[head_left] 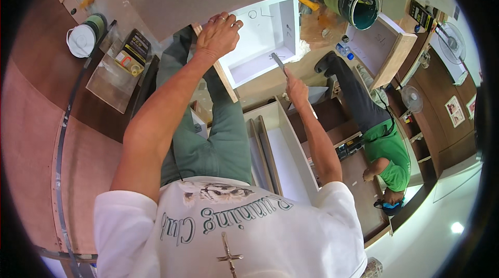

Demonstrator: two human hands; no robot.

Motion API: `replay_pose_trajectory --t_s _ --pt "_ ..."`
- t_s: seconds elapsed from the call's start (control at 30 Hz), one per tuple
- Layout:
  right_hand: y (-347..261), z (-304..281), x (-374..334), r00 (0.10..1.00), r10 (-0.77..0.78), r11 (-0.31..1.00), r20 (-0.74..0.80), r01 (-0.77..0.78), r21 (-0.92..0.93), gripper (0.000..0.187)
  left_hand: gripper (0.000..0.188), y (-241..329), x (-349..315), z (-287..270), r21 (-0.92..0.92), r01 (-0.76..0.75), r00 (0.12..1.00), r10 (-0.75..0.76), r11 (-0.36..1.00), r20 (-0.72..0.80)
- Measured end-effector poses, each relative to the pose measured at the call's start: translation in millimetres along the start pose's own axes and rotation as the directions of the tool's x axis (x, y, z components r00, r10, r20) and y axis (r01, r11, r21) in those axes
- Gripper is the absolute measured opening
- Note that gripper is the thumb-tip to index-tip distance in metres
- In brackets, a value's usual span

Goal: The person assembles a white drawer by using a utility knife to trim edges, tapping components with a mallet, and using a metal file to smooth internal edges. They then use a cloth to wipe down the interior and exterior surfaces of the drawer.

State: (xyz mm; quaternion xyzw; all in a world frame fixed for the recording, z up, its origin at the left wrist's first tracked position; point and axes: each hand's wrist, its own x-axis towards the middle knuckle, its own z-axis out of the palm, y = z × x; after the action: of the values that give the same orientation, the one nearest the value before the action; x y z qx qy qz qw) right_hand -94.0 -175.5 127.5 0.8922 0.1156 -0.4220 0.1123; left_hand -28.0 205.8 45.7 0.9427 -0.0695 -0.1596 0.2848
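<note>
In front of me, a white open box like a drawer is tilted up by my knees, with a pale wooden strip along its near edge. My left hand is closed over the box's upper near corner, fingers curled over the rim. My right hand is wrapped round a slim tool with a narrow grey metal end and a pale handle end. The metal end reaches over the box's lower inside wall, beside dark pencil marks; whether it touches is unclear. The tool's exact kind is not plain.
A dark green-lined bucket lies tipped at the back. A second white box and a water bottle are on the right. A co-worker in green bends nearby. A lidded pail and a metal can stand left.
</note>
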Motion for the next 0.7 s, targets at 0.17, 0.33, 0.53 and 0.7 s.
replay_pose_trajectory --t_s 0.17,0.33,0.53,0.7 --pt "-35 10 -35 0.996 -0.042 0.999 0.078 0.039 0.036 0.051 0.024 -2 -5 1 -0.003 0.017 1.000 -0.017 1.000 0.018" --pt "-18 8 -4 0.999 0.016 0.999 -0.032 -0.015 0.052 0.048 0.022 3 -3 0 -0.020 -0.025 0.998 0.024 0.999 -0.052" --pt "-63 -9 -43 0.972 -0.060 0.998 0.227 0.055 0.028 0.049 0.022 -3 -7 -1 0.024 -0.001 0.999 0.002 1.000 -0.035" --pt "-36 18 -22 0.987 -0.119 0.986 -0.109 0.131 0.102 0.046 0.022 3 -2 2 0.001 -0.015 0.998 0.015 1.000 -0.061"
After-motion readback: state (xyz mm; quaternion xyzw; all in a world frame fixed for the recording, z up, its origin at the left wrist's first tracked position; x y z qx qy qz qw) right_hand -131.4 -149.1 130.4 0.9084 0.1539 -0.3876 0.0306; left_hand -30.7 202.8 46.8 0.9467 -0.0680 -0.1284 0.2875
